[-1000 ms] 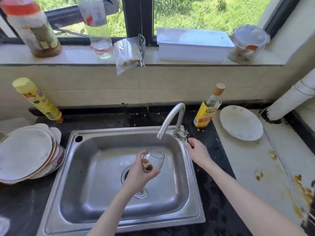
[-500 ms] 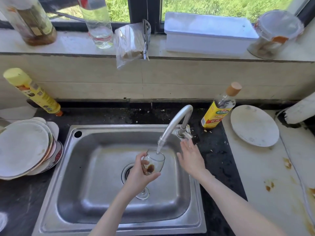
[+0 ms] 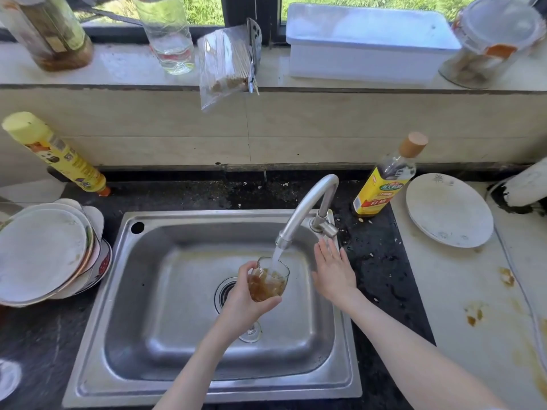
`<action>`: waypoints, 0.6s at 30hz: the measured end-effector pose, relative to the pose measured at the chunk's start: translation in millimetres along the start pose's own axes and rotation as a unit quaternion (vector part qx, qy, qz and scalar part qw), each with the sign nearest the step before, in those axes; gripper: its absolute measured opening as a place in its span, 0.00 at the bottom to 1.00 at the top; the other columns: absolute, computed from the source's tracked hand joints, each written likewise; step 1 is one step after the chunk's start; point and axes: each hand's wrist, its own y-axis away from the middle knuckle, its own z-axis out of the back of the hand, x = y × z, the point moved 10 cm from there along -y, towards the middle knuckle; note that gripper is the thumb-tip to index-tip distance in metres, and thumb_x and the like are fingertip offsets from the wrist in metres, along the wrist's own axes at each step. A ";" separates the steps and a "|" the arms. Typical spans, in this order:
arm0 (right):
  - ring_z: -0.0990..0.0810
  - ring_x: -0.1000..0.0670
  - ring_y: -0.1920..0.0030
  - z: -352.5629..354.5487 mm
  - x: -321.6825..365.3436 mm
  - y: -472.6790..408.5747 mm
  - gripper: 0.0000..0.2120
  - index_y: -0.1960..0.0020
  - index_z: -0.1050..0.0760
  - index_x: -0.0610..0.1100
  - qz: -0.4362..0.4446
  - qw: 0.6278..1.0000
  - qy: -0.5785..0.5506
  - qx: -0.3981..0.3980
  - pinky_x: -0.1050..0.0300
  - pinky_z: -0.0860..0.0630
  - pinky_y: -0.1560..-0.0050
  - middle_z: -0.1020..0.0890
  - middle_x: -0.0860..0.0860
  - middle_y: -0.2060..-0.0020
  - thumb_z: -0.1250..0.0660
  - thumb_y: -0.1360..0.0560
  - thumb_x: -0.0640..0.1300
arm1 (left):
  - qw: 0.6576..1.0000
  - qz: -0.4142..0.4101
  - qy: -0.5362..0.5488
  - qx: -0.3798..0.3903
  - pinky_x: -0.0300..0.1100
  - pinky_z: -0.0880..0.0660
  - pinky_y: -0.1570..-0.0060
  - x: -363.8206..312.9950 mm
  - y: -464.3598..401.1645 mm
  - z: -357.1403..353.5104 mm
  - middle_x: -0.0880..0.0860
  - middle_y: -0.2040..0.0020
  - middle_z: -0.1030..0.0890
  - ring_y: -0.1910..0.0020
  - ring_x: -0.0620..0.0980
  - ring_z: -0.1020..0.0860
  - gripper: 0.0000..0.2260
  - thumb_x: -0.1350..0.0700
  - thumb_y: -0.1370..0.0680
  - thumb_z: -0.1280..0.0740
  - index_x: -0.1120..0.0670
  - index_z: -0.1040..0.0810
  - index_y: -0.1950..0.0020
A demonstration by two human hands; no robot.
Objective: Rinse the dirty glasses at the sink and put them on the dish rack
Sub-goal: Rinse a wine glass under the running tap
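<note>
My left hand (image 3: 241,303) grips the bowl of a stemmed wine glass (image 3: 268,284) over the steel sink (image 3: 165,294), right under the spout of the tap (image 3: 305,211). Water runs from the spout into the glass, which holds brown, foamy liquid. The glass's foot shows below my hand. My right hand (image 3: 334,270) hovers flat with straight fingers just below the tap handle (image 3: 327,229), holding nothing. No dish rack is in view.
A stack of dirty plates (image 3: 44,253) sits left of the sink beside a yellow bottle (image 3: 56,155). Right of the tap stand an oil bottle (image 3: 384,179) and a white plate (image 3: 450,210) on a stained counter. Jars and a white box (image 3: 367,42) line the sill.
My right hand has come off the tap handle and opened flat. Water started running, and the glass now sits under the stream, filling with brown water.
</note>
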 end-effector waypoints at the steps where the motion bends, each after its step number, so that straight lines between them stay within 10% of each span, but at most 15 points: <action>1: 0.62 0.48 0.24 -0.1 0.6 0.5 0.30 0.23 0.59 0.41 0.000 1.000 -0.004 0.003 0.49 0.60 0.25 0.58 0.47 0.23 0.48 0.19 0.46 | 1.000 0.001 -0.003 0.001 0.28 0.31 0.52 1.0 0.0 0.0 0.45 0.45 0.27 0.49 0.40 0.24 0.31 0.57 0.31 0.25 0.44 0.40 0.38; 12: 0.47 0.49 0.24 26.9 5.8 20.1 0.21 0.27 0.38 0.41 0.032 0.970 -0.226 -0.087 0.58 0.50 0.28 0.38 0.48 0.26 0.46 0.19 0.43 | 1.000 0.007 -0.018 0.014 0.25 0.30 0.56 2.8 1.9 -3.2 0.40 0.49 0.29 0.51 0.36 0.26 0.31 0.58 0.32 0.24 0.43 0.39 0.39; 18: 0.19 0.48 0.59 -12.1 36.7 52.4 0.13 0.41 0.26 0.39 -0.082 0.777 -0.609 0.139 0.55 0.20 0.53 0.19 0.46 0.54 0.42 0.20 0.46 | 0.990 0.106 0.091 0.030 0.47 0.20 0.55 17.5 2.8 -9.5 0.52 0.48 0.22 0.53 0.50 0.20 0.25 0.53 0.29 0.27 0.50 0.34 0.36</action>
